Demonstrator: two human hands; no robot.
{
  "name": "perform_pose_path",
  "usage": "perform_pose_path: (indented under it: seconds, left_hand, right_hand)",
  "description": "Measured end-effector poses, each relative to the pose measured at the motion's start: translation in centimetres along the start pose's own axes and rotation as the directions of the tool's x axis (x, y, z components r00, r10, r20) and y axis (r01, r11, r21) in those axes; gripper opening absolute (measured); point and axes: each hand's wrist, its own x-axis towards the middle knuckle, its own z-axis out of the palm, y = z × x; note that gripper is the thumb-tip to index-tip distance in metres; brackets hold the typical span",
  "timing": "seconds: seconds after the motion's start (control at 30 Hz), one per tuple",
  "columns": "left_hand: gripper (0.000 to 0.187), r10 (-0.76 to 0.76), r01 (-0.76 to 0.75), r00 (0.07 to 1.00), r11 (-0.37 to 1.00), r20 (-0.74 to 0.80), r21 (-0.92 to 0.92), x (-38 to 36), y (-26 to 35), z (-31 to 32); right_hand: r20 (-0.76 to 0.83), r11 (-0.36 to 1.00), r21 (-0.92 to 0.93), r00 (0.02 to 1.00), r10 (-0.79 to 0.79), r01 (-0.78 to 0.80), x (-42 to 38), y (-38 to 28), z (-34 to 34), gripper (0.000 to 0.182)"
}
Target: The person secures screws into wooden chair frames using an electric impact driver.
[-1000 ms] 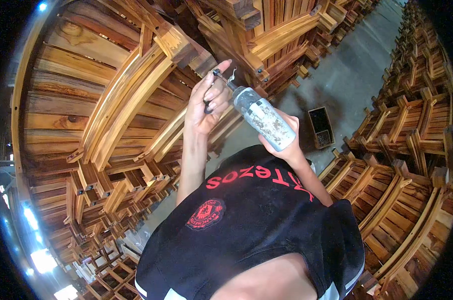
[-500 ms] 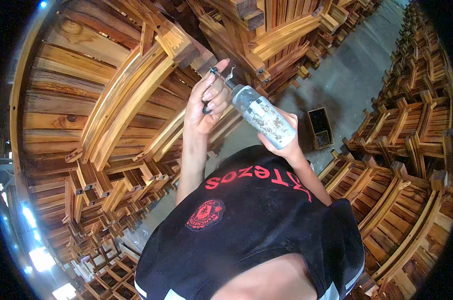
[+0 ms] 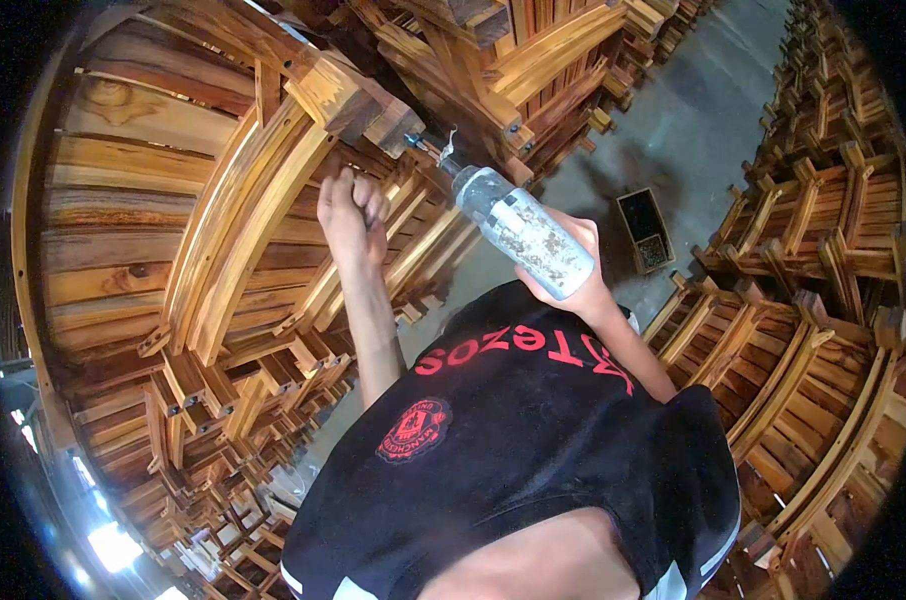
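Our right hand (image 3: 581,250) grips the worn grey-white cylindrical tool (image 3: 525,235), narrow tip (image 3: 414,141) by the square brown wooden block's (image 3: 389,128) end. Left hand (image 3: 351,208) curled, blurred; can't tell whether it's pinching anything.

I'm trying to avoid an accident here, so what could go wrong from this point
The bottle-shaped tool points at the end of the wooden block, with only the right hand on it, so it might slip sideways. The pale strand near the tool's narrow end could get caught. The left hand, blurred near the curved wooden rail, might knock its knuckles.
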Motion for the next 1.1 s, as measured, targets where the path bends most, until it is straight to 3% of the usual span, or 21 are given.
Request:
perform_pose_path:
  seconds: [0.17, 0.27, 0.3, 0.43, 0.53, 0.63, 0.93, 1.1]
  left_hand:
    - [0.021, 0.077, -0.077, 0.997, 0.997, 0.002, 0.007, 2.1, 0.1, 2.7]
    - [0.02, 0.201, -0.192, 0.979, 0.959, -0.019, 0.21, 3.5, -1.2, 1.6]
    - [0.016, 0.264, -0.243, 0.96, 0.951, -0.091, 0.193, 3.8, -2.3, 1.2]
    - [0.019, 0.268, -0.217, 0.948, 0.939, -0.17, 0.268, 4.0, -2.3, 1.7]
    - [0.019, 0.296, -0.257, 0.931, 0.947, -0.212, 0.192, 4.2, -3.1, 1.9]
    - [0.016, 0.277, -0.264, 0.959, 0.949, -0.059, 0.17, 3.8, -2.7, 1.8]
    - [0.018, 0.282, -0.256, 0.946, 0.953, -0.158, 0.163, 3.7, -3.5, 2.8]
    - [0.021, 0.296, -0.273, 0.948, 0.946, -0.12, 0.177, 4.1, -4.2, 2.2]
  right_hand:
    - [-0.006, 1.0, -0.023, 1.0, -0.007, 0.007, -0.2, 0.0, 0.1, 0.044]
    - [-0.034, 1.0, 0.011, 0.999, 0.008, -0.008, 0.0, -0.3, 0.3, 0.044]
    - [-0.049, 0.999, 0.042, 0.999, 0.024, -0.022, 0.1, -0.6, 0.4, 0.043]
    - [-0.047, 1.0, 0.026, 0.999, 0.011, -0.01, -0.2, 0.2, 0.5, 0.035]
    - [-0.063, 0.998, -0.01, 0.996, -0.059, 0.059, -0.2, 0.4, 0.7, 0.029]
    - [-0.068, 0.998, 0.06, 0.998, 0.003, 0.001, 0.3, -0.6, 0.6, 0.026]
    - [-0.093, 0.999, 0.036, 0.995, -0.036, 0.04, -0.5, 0.7, 0.9, 0.027]
    - [-0.066, 0.997, 0.072, 0.998, 0.006, -0.001, -0.3, 0.4, 0.7, 0.028]
